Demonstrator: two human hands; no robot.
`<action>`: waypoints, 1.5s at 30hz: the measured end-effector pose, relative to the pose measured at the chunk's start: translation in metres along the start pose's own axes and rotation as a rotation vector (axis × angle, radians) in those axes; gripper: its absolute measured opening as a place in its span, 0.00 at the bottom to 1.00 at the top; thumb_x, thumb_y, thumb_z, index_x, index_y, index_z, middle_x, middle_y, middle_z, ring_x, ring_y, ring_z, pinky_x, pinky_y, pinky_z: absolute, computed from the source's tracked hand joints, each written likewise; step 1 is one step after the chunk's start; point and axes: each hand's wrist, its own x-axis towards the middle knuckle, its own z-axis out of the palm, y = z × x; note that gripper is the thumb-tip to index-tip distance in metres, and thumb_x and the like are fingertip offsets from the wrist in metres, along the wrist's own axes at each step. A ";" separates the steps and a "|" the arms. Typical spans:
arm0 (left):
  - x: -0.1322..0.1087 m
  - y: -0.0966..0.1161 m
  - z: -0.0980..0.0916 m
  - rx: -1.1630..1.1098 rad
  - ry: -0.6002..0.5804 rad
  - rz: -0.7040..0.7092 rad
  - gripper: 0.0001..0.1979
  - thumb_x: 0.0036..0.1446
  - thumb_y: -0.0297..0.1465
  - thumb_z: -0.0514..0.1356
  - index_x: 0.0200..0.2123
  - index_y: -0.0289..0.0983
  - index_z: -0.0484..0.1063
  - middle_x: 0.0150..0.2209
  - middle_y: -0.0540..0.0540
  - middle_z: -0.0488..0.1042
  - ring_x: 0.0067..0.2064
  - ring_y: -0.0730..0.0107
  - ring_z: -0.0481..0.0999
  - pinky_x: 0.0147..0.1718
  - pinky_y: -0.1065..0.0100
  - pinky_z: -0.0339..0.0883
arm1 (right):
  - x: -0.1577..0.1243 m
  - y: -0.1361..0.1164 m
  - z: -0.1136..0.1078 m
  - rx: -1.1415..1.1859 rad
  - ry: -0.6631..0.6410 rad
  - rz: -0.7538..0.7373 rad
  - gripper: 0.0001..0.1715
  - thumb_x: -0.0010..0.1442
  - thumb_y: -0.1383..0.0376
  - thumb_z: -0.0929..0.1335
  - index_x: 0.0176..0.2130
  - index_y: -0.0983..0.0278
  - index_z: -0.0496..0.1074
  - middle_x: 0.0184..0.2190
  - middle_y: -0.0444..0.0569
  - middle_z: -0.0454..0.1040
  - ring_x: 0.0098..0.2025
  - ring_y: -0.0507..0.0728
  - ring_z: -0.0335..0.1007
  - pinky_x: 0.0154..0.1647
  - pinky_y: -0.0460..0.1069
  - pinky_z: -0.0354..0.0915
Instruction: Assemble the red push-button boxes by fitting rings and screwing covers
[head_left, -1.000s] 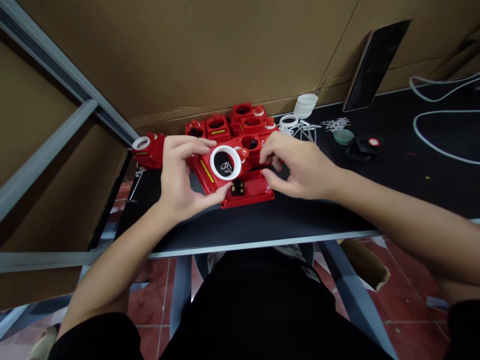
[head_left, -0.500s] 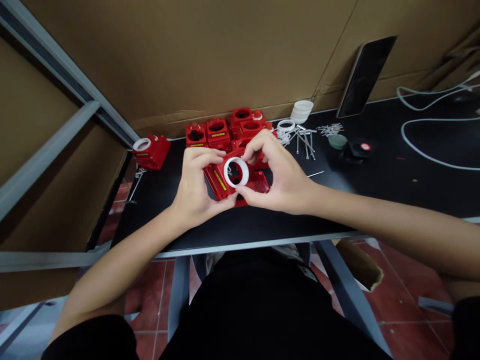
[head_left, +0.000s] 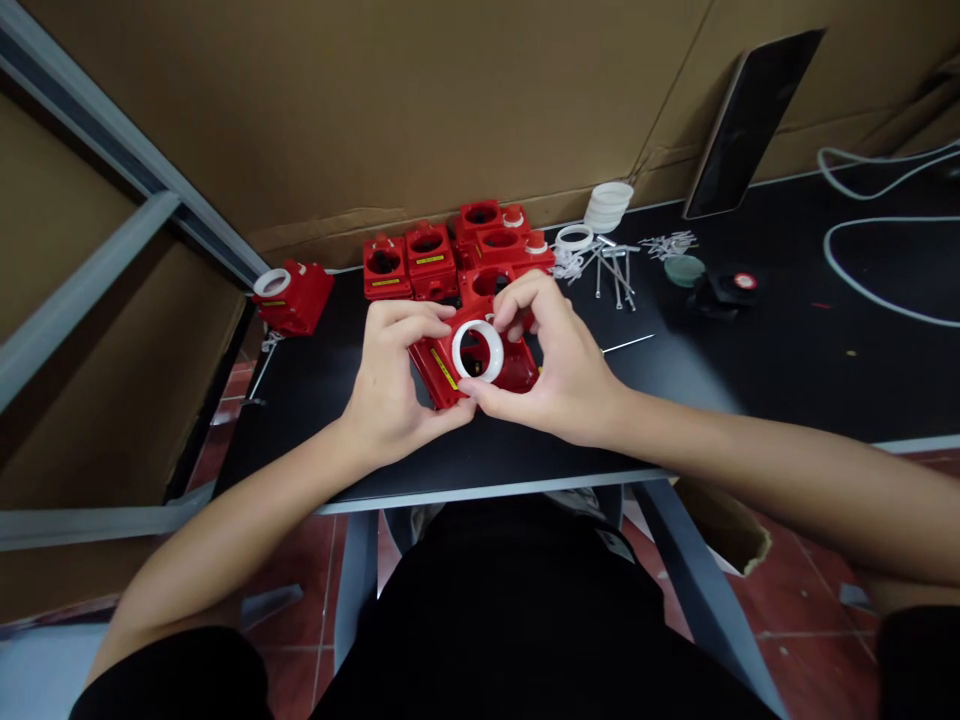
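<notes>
My left hand [head_left: 394, 385] is closed around the left side of a red plastic housing [head_left: 426, 370] with a yellow label, thumb at its near edge. My right hand [head_left: 562, 365] pinches a white ring [head_left: 496, 352] between thumb and fingers. The ring is over the housing, around or just above its round opening; whether it is seated I cannot tell. Through the ring the housing's dark inside shows. The right fingers partly cover the housing's far side.
Several red housings [head_left: 431, 262] stand behind my hands, another [head_left: 304, 300] at left with a white ring. Farther right are stacked white rings [head_left: 607, 207], metal rods [head_left: 616, 275], small white pieces [head_left: 670, 245], a screwdriver shaft [head_left: 630, 343], a dark tablet-like panel [head_left: 750, 130] and a cable [head_left: 862, 270].
The white ring has shifted slightly right and down with my right hand, and the right thumb has slid left along its lower edge. The view has tilted a little. Both grips stay.
</notes>
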 end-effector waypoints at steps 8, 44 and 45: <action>0.002 -0.004 -0.001 -0.014 0.034 0.015 0.36 0.64 0.53 0.78 0.62 0.50 0.62 0.58 0.41 0.69 0.60 0.43 0.84 0.58 0.37 0.84 | 0.006 0.002 -0.001 0.113 -0.021 0.090 0.29 0.54 0.57 0.82 0.47 0.56 0.68 0.42 0.44 0.79 0.36 0.56 0.70 0.39 0.54 0.69; 0.001 -0.006 -0.001 0.102 0.123 0.111 0.39 0.56 0.35 0.80 0.65 0.42 0.66 0.57 0.40 0.72 0.57 0.47 0.83 0.49 0.46 0.86 | 0.036 -0.023 -0.010 -0.791 -0.332 0.005 0.36 0.66 0.34 0.70 0.42 0.64 0.82 0.35 0.56 0.85 0.36 0.66 0.80 0.36 0.55 0.54; 0.001 -0.006 -0.001 0.105 0.124 0.109 0.39 0.57 0.35 0.81 0.65 0.42 0.66 0.57 0.40 0.72 0.57 0.47 0.83 0.49 0.46 0.86 | 0.034 -0.022 -0.009 -0.773 -0.308 0.005 0.35 0.66 0.36 0.70 0.42 0.64 0.81 0.34 0.55 0.84 0.36 0.66 0.79 0.36 0.55 0.56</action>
